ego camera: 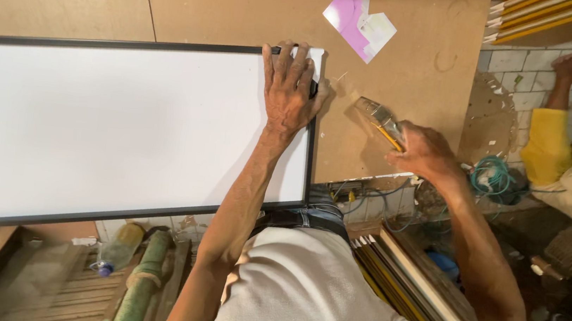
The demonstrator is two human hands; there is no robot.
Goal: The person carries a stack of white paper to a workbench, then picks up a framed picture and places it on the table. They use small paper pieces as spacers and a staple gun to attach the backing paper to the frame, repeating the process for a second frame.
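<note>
Closest in is the person's pale vest, and past it the big white panel in its thin black frame [90,133] lies flat on the brown workbench [408,74], reaching off the left edge. The left hand [289,86] lies palm down on the far right corner, fingers slightly spread and pressing. The right hand [425,152] sits just beside the frame on bare board, fingers curled round a small cutter [380,121] with a yellow body and clear front. The frame looks closed along the sides I can see, so the work seems late; that corner is hidden under the hand. The blade's tip is too small to make out.
</note>
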